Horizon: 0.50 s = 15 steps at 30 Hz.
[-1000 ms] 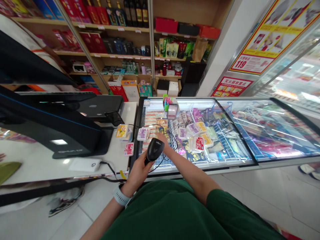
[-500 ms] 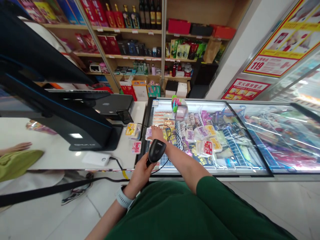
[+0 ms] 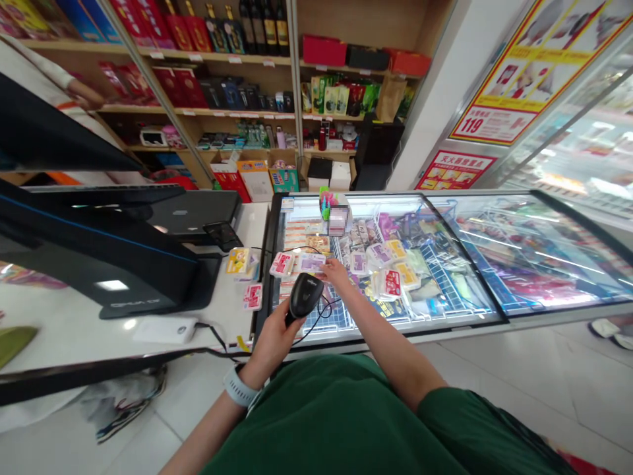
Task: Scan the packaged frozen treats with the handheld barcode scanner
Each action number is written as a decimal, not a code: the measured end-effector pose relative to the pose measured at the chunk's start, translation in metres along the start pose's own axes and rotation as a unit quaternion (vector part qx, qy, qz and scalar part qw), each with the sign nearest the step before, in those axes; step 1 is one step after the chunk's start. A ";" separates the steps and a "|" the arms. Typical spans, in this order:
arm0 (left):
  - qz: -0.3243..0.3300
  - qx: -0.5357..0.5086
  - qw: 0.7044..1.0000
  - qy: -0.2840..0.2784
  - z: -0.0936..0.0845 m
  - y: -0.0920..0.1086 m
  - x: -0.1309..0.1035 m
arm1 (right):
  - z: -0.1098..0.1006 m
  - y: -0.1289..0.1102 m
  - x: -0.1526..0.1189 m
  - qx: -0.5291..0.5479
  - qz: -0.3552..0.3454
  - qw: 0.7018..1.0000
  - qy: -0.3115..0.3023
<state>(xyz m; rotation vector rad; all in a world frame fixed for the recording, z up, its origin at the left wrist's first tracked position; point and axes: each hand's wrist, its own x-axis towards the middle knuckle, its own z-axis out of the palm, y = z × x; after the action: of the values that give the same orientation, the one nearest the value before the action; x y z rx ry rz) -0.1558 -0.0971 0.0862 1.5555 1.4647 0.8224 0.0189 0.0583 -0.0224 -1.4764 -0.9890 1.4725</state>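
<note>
My left hand (image 3: pixel 273 340), with a pale watch on its wrist, is wrapped round the handle of a black corded barcode scanner (image 3: pixel 305 295). The scanner's head points forward over the glass lid of a chest freezer (image 3: pixel 448 324). Just beyond it, my right hand (image 3: pixel 337 274) pinches the right end of a small flat pack with a purple label (image 3: pixel 311 262). A red-labelled pack (image 3: pixel 281 264) lies left of that one at the freezer's edge. More packs with red, yellow and purple labels (image 3: pixel 390 284) lie together on the lid to the right.
A white counter (image 3: pixel 217 316) adjoins the freezer on the left, bearing a yellow-labelled pack (image 3: pixel 238 261), another red-labelled pack (image 3: pixel 252 297), a white power bank (image 3: pixel 165 329) and a large monitor stand (image 3: pixel 148 277). Stocked shelves stand behind. People are partly visible at the left.
My right hand has drawn the purple-labelled pack to the right across the lid, and a red-labelled pack now shows beside it. The scanner stays in my left hand. The view has turned rightward.
</note>
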 end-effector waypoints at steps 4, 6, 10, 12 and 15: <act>0.009 0.022 1.000 -0.020 0.011 0.007 0.007 | -0.043 0.007 -0.022 0.134 0.000 0.988 0.072; 0.019 0.029 0.999 -0.028 0.017 0.010 0.011 | -0.057 0.009 -0.030 0.133 -0.019 0.984 0.117; 0.043 0.040 0.997 -0.052 0.028 0.016 0.018 | -0.070 0.007 -0.044 0.179 -0.047 0.970 0.157; 0.053 0.041 0.996 -0.061 0.032 0.018 0.020 | -0.071 0.003 -0.050 0.212 -0.066 0.963 0.155; 0.056 0.045 0.995 -0.071 0.037 0.021 0.023 | -0.073 -0.004 -0.060 0.231 -0.095 0.957 0.146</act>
<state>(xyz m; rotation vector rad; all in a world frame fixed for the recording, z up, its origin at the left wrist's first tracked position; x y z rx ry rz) -0.1114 -0.0782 0.0864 1.7407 1.3382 0.7014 0.0909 0.0032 0.0027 -1.1753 -0.5416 1.1991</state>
